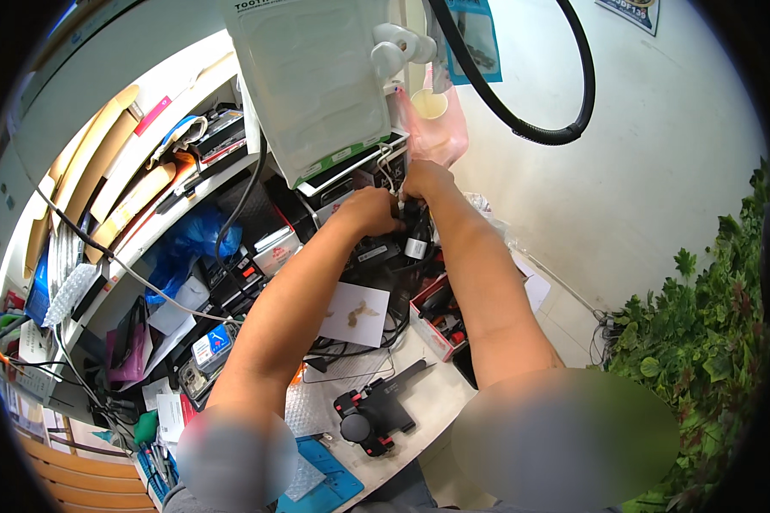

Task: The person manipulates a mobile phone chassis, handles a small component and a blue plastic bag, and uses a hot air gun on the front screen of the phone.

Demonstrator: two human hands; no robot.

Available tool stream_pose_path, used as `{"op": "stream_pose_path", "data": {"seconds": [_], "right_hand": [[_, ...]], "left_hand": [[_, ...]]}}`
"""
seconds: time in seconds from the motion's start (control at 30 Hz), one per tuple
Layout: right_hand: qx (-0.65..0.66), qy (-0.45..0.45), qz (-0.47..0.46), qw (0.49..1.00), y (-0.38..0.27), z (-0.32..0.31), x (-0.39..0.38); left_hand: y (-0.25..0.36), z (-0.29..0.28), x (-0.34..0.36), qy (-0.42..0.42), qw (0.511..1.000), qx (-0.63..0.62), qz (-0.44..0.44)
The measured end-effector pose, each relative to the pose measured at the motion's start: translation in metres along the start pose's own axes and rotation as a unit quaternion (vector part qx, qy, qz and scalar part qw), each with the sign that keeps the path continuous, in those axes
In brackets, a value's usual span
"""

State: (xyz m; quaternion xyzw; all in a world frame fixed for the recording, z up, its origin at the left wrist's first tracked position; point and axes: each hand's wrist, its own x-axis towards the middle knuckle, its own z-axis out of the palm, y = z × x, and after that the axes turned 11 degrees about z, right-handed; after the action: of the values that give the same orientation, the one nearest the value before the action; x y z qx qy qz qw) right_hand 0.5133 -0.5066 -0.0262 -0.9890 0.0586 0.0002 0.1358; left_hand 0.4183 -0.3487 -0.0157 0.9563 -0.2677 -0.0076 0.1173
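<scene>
Both my arms reach to the far end of the cluttered desk. My left hand (373, 210) is curled, its fingertips close against something small and dark among the cables. Beside it, on the right, my right hand (425, 180) is bent downward with its fingers closed; what they pinch is partly hidden. A white cable (389, 167) loops just above the hands. Right below them lies a black cable bundle with a white label (416, 248). A black adapter-like block (376, 253) sits under my left hand.
A large whitish plastic panel (316, 94) stands behind the hands, with a pink bag (441, 128) at its right. An open red-edged box (436, 321), a white card (355, 315) and a black clamp-like device (372, 419) are nearer. Crowded shelves (175, 192) stand left.
</scene>
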Motion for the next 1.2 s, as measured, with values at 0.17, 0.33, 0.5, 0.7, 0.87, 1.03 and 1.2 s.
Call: {"op": "stream_pose_path", "data": {"seconds": [0.17,0.33,0.5,0.7,0.87,1.03,1.2], "right_hand": [[-0.008,-0.049,0.038,0.998,-0.010,-0.005,-0.009],[0.071,-0.124,0.054,0.988,0.000,-0.009,-0.005],[0.257,-0.128,0.034,0.957,0.009,-0.007,0.006],[0.377,-0.274,0.128,0.876,0.001,-0.022,0.021],[0.396,-0.290,0.122,0.863,-0.015,-0.021,0.007],[0.436,-0.292,0.112,0.844,-0.007,-0.011,0.009],[0.418,-0.286,0.123,0.853,-0.018,-0.012,-0.004]], "left_hand": [[-0.023,-0.007,-0.004,-0.013,0.999,-0.041,0.030],[-0.023,-0.011,-0.004,-0.024,0.998,-0.058,0.015],[-0.027,0.001,-0.002,0.081,0.992,-0.099,-0.013],[-0.016,0.000,0.008,0.192,0.968,-0.155,-0.034],[-0.024,0.007,0.001,0.221,0.965,-0.131,-0.061],[-0.012,0.005,0.005,0.235,0.972,0.009,-0.024],[-0.022,0.010,0.003,0.239,0.969,-0.009,-0.055]]}}
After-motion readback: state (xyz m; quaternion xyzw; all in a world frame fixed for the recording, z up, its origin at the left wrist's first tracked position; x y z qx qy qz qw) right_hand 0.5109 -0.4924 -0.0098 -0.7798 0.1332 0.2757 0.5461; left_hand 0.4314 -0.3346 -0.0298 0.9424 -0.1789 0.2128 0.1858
